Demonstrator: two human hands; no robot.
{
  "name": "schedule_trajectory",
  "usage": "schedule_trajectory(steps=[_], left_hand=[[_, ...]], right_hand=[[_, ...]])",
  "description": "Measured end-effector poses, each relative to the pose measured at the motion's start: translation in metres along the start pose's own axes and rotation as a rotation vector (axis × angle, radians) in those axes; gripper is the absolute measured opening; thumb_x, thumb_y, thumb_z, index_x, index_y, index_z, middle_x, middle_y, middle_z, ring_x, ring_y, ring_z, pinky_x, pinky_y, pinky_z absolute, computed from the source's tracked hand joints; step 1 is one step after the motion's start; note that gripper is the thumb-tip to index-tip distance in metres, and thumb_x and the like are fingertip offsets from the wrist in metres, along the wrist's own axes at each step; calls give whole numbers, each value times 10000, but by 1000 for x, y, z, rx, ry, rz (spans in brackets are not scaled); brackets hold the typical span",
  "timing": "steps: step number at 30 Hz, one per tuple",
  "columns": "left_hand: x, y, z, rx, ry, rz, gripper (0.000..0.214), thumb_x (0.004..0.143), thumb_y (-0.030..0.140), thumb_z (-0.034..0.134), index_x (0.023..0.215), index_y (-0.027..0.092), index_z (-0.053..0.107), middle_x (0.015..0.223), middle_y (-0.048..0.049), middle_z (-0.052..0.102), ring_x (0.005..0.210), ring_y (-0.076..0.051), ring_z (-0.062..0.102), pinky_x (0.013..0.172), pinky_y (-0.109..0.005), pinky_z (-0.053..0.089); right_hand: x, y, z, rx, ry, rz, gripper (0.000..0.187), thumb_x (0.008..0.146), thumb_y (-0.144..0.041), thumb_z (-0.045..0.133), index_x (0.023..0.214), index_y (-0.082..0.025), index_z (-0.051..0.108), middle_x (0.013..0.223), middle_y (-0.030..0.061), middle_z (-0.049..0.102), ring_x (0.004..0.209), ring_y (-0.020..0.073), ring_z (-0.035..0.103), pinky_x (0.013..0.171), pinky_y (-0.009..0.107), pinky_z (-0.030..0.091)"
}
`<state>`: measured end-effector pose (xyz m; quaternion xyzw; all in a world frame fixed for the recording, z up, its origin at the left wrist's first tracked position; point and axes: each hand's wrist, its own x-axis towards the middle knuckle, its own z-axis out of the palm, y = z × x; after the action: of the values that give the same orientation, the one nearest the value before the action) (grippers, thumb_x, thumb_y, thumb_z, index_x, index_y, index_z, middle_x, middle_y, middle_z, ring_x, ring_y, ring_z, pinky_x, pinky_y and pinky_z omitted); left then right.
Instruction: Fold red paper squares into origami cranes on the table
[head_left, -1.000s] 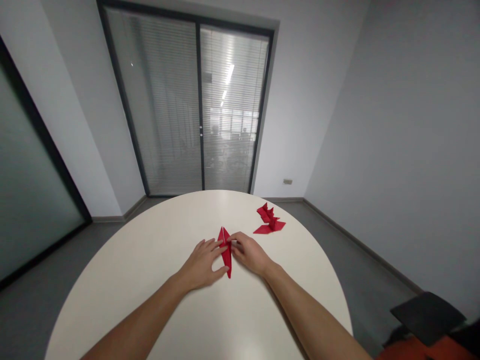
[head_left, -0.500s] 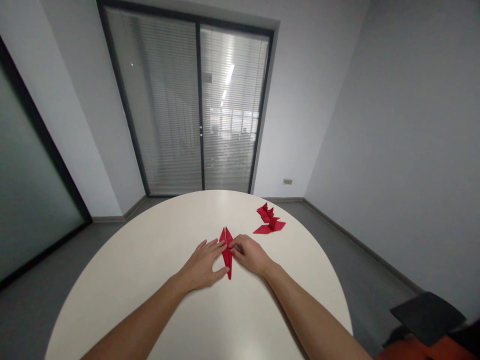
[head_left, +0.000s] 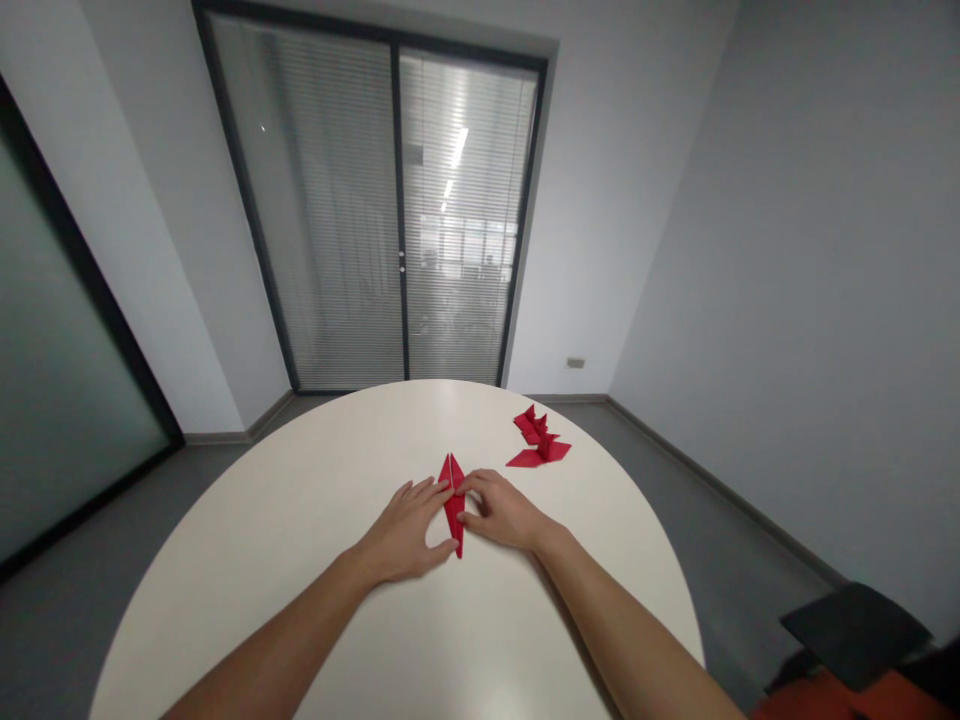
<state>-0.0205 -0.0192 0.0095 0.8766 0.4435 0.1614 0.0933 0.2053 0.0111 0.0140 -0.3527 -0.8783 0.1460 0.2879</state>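
my l hand (head_left: 406, 535), fingers spread, rests fingertips on the red folded paper (head_left: 453, 508), which lies on the rnd white table (head_left: 300, 510). my r hand (head_left: 504, 508) touches the paper's r edge, fingers curled, can't tell if pinching; red folded figs (head_left: 545, 451) sit beyond the paper, to its r.

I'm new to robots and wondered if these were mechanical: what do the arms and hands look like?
They are a person's own. The left hand and right hand are ungloved, with no ring visible on the fingers. The left forearm and right forearm are bare: no sleeve, watch, cable or marking shows.
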Motion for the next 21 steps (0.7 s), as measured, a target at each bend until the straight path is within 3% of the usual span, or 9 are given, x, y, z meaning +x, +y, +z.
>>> schedule_trajectory(steps=[6, 10, 15, 21], left_hand=[[0, 0, 1, 24, -21, 0, 741, 843, 470, 621, 1505, 234, 386, 1569, -108, 396, 1465, -310, 320, 1209, -530, 200], [0, 0, 1, 38, -37, 10, 663, 914, 489, 527, 1507, 227, 387, 1580, -103, 376, 1470, -309, 309, 1208, -533, 203], [3, -1, 3, 37, -7, -10, 541, 951, 392, 472, 1465, 226, 453, 1551, -85, 429, 1447, -290, 356, 1200, -533, 231], [4, 1, 4, 23, 20, -19, 553, 913, 338, 531, 1446, 201, 471, 1532, -97, 455, 1433, -291, 382, 1190, -534, 258]], right_hand=[[-3, 2, -3, -8, -50, -29, 497, 729, -320, 795, 1183, -194, 638, 1209, 115, 633, 1155, 278, 564, 1027, 432, 429], [-5, 6, -3, -1, -115, 4, 649, 695, -411, 822, 1267, -197, 602, 1278, 131, 606, 1246, 311, 513, 1091, 481, 372], [-6, 7, -3, -20, -241, 142, 938, 678, -572, 794, 1459, -181, 453, 1490, 178, 460, 1437, 402, 299, 1166, 586, 213], [-5, -2, -12, -8, -410, 229, 1119, 678, -715, 719, 1576, -263, 228, 1639, 108, 214, 1512, 400, 58, 1195, 613, 22]])
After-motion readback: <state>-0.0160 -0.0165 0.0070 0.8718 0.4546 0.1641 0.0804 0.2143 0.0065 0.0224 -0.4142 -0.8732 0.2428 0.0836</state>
